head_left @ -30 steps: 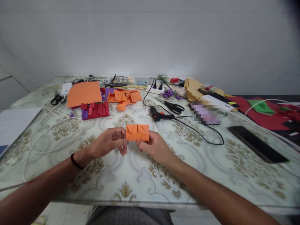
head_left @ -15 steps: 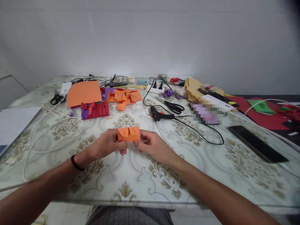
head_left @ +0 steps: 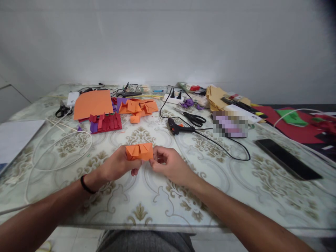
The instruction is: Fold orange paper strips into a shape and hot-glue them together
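Observation:
A small folded orange paper piece [head_left: 139, 151] is held up over the near middle of the patterned table. My left hand [head_left: 118, 163] grips its left side, thumb along the lower edge and the other fingers partly hidden behind it. At its lower right corner, my right hand [head_left: 168, 162] pinches the paper between thumb and finger. Folded flaps show on the face turned toward me. Beyond it lie more folded orange pieces [head_left: 135, 107] and a red and purple folded strip piece [head_left: 106, 122].
Black scissors [head_left: 194, 119], a glue gun [head_left: 180, 127] with its cable, and a power strip [head_left: 173, 99] lie beyond my right hand. A phone [head_left: 287, 158] rests at right. Orange sheets [head_left: 93, 104] and a looped white cable [head_left: 63, 169] are at left.
The folded orange piece has shifted slightly left with my left hand. My right hand's fingers have drawn back from behind it to its right corner.

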Demonstrator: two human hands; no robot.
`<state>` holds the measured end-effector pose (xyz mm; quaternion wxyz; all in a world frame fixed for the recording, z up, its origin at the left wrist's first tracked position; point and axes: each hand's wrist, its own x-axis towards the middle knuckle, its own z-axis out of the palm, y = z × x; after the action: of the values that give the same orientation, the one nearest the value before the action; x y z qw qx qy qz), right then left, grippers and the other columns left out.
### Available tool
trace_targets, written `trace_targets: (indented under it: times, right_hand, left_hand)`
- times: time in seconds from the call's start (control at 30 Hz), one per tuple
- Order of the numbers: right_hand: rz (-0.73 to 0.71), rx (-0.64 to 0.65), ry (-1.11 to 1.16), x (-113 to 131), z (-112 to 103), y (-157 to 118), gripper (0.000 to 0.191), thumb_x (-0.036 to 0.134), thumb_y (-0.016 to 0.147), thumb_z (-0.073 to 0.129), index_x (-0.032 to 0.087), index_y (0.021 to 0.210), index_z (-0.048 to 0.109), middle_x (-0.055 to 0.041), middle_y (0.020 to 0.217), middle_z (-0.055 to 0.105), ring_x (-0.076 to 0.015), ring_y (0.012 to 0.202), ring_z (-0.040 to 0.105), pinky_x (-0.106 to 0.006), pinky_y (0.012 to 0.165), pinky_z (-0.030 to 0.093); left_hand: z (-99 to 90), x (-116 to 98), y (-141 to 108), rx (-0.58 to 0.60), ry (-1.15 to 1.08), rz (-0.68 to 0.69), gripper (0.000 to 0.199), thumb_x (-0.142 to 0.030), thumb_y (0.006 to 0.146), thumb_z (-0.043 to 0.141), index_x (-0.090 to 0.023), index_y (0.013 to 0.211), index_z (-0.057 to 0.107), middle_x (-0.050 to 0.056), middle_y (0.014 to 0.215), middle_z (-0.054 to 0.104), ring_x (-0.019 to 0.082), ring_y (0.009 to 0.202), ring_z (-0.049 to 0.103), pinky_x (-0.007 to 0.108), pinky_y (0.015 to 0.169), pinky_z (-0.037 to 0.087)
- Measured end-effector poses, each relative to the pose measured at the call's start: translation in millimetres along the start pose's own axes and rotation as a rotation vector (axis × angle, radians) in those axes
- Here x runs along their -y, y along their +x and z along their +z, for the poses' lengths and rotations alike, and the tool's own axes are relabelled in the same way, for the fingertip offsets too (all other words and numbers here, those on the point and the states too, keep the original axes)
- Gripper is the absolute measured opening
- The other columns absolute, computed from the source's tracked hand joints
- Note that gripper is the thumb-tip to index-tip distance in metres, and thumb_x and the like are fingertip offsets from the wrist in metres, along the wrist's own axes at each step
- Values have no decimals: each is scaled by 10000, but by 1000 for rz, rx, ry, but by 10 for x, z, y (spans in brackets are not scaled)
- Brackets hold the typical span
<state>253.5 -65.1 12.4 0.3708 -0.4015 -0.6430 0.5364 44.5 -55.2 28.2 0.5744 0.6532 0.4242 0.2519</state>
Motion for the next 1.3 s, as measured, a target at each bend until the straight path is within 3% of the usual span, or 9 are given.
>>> trace_targets:
  times: [0.27, 0.5, 0.63, 0.83, 1.0, 1.1, 1.3]
  right_hand:
    - [13, -6, 60, 2, -68, 20, 89, 236, 753, 659, 190, 769, 586, 44, 697, 534, -109, 622, 477, -249, 618, 411]
    - [-8, 73, 13, -20, -43, 7, 125, 274, 841, 669, 185, 811, 586, 29, 739, 555, -121, 667, 495, -252, 639, 429]
    - [14, 70, 45, -40, -11, -6, 180, 300, 863, 671, 194, 786, 547, 26, 741, 555, -123, 650, 499, -249, 612, 439]
    - [-29, 121, 81, 14, -63, -5, 184, 354, 911, 666, 198, 988, 605, -9, 872, 574, -165, 804, 569, -265, 679, 505]
    - [-38, 0, 116, 65, -110, 11, 262, 443, 959, 616, 189, 899, 594, 10, 774, 566, -137, 668, 552, -275, 652, 491]
    - [-30, -40, 81, 53, -115, 18, 265, 421, 935, 653, 188, 825, 592, 20, 726, 565, -131, 645, 542, -268, 636, 469]
    - [-9, -15, 49, 40, -66, 10, 234, 393, 907, 679, 180, 833, 617, 13, 740, 587, -134, 658, 549, -273, 636, 465]
  left_hand:
    - [-55, -10, -2, -5, -6, 21, 113, -149, 758, 582, -152, 647, 600, -15, 541, 616, 110, 503, 568, 220, 522, 467]
    - [-23, -14, 0, 25, 14, 7, 59, -164, 735, 566, -152, 694, 607, -15, 540, 610, 113, 504, 568, 221, 517, 467]
    - [-24, -4, 10, 3, 33, -12, 48, -188, 751, 572, -159, 727, 602, -51, 491, 552, 83, 433, 484, 195, 449, 388]
    - [-71, 31, 26, 13, 17, 15, 66, -221, 797, 587, -163, 765, 589, -74, 502, 510, 69, 422, 436, 184, 424, 348]
    - [-70, 40, 25, 144, 50, -3, 68, -213, 846, 612, -148, 866, 619, -67, 560, 533, 72, 469, 463, 188, 484, 402]
    - [-56, 19, 14, 181, 26, 5, 173, -287, 889, 655, -147, 991, 657, -29, 693, 601, 100, 593, 548, 216, 588, 474]
    - [-31, -8, 6, 14, 52, 110, 242, -392, 937, 653, -155, 975, 681, 14, 859, 640, 134, 759, 566, 235, 672, 459]
